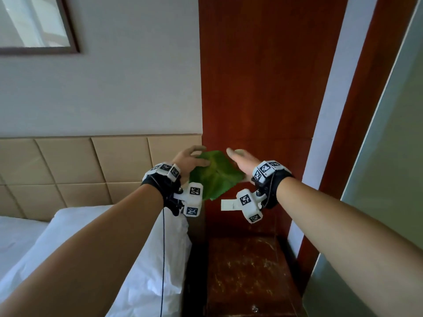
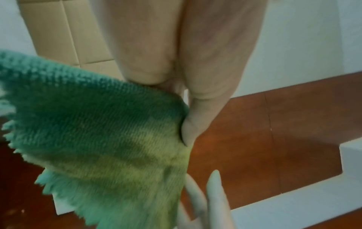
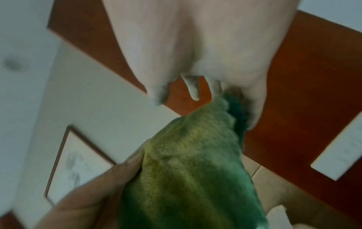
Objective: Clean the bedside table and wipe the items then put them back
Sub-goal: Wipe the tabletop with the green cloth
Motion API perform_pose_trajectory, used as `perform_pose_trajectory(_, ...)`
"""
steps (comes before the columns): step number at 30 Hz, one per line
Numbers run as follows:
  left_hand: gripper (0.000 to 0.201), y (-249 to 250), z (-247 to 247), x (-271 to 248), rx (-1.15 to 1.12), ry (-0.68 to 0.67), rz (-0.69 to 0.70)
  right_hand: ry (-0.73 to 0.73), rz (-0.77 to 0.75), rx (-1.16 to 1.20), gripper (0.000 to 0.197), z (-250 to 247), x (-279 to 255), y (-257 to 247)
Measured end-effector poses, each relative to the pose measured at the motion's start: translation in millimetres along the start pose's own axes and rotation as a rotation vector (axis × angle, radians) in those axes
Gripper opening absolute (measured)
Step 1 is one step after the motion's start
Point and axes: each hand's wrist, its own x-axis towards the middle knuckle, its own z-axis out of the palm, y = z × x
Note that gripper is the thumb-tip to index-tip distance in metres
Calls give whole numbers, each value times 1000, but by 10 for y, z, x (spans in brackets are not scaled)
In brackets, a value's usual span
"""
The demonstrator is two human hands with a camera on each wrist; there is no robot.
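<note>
Aloft, both hands pinching cloth

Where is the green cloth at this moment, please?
In the head view the green cloth is held in the air between the left hand and the right hand, in front of the red-brown wood panel and above the bedside table.

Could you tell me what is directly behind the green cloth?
Behind the green cloth, held up by the left hand and right hand, is the red-brown wood wall panel. The panel area the cloth covers is hidden.
</note>
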Motion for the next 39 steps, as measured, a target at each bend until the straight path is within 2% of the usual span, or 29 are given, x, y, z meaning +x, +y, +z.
perform_pose_trajectory(2, 48, 52, 35, 5, -93, 28, 7, -80, 108, 205, 52, -7, -22, 45)
perform_pose_trajectory(5, 49, 90, 92, 14, -208, 39, -31, -68, 93, 195, 65, -19, -76, 76)
perform_pose_trajectory(6, 50, 88, 111, 37, -217, 41, -41, -60, 98, 186, 74, 0, -66, 95)
perform_pose_trajectory(8, 56, 70, 142, 78, -214, 73, -42, -56, 114, 209, 115, 24, -79, 126)
perform_pose_trajectory(9, 62, 59, 149, 105, -193, 98, -35, -38, 115, 263, 127, 27, -35, 171)
perform_pose_trajectory(10, 69, 45, 150, 133, -157, 117, -24, -4, 97, 330, 129, 24, 18, 217)
perform_pose_trajectory(13, 91, 12, 152, 186, -16, 130, 15, 92, -12, 330, 117, -24, 47, 221)
perform_pose_trajectory(15, 92, 1, 138, 216, 128, 136, 66, 136, -84, 267, 110, -48, 17, 184)
perform_pose_trajectory(17, 78, 4, 132, 227, 360, 96, 152, 144, -147, 193, 97, -86, -35, 139)
perform_pose_trajectory(20, 57, 30, 159, 228, 678, 33, 232, 126, -237, -38, 69, -173, -42, 109)
perform_pose_trajectory(24, 44, 62, 204, 263, 895, 51, 317, 124, -244, -308, 50, -181, -18, 73)
perform_pose_trajectory(28, 30, 79, 205, 323, 948, 79, 352, 148, -229, -420, 27, -188, -27, 49)
perform_pose_trajectory(31, 15, 52, 193, 374, 926, 83, 346, 154, -213, -403, 18, -193, -22, 53)
perform_pose_trajectory(33, 11, 34, 179, 408, 835, 57, 314, 132, -183, -284, 17, -212, -14, 65)
perform_pose_trajectory(36, 12, 23, 159, 442, 712, 59, 286, 106, -111, -133, 28, -222, -6, 107)
perform_pose_trajectory(37, 11, 13, 152, 460, 694, 64, 281, 136, -91, -106, 30, -217, 3, 130)
perform_pose_trajectory(39, 9, -22, 151, 496, 712, 45, 243, 223, -90, -96, 20, -189, 19, 165)
